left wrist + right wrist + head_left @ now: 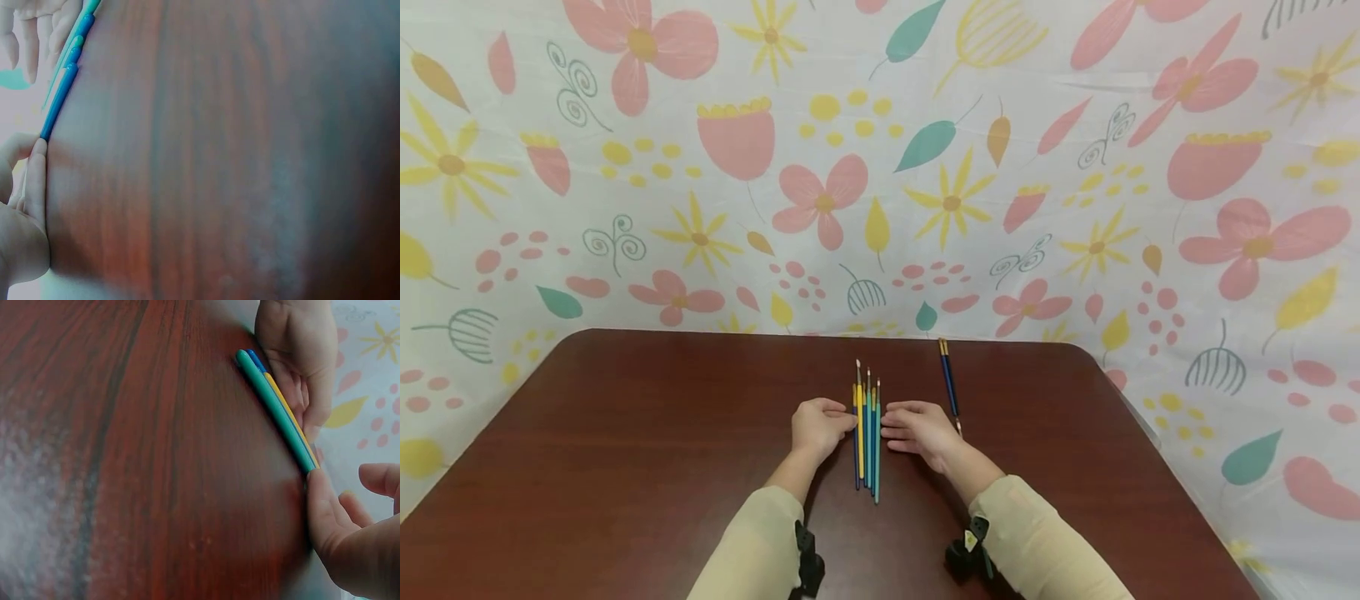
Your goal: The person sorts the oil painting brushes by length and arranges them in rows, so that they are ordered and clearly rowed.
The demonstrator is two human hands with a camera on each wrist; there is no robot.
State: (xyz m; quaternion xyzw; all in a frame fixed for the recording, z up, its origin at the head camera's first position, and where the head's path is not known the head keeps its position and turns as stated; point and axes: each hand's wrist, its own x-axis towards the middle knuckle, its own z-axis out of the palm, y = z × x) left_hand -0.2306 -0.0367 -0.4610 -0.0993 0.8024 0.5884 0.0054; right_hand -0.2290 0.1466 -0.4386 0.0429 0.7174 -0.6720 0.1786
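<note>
Several thin paintbrushes [869, 450] with yellow, teal and dark blue handles lie side by side on the table, bristles toward the far edge. My left hand [820, 429] is at their left side, thumb and fingertips right against the outermost blue-handled brush [60, 94]. On the other side, my right hand [928, 433] has its fingers stretched toward the row. In the right wrist view, a fingertip of that hand meets the teal-handled brush [278, 412]. The handle ends stick out toward me, uneven in length.
Dark blue brushes [949, 379] lie apart behind the right hand, reaching to the table's far edge; a light tip shows beside the wrist. The brown wooden table [625, 450] stands against a flower-patterned cloth [820, 275].
</note>
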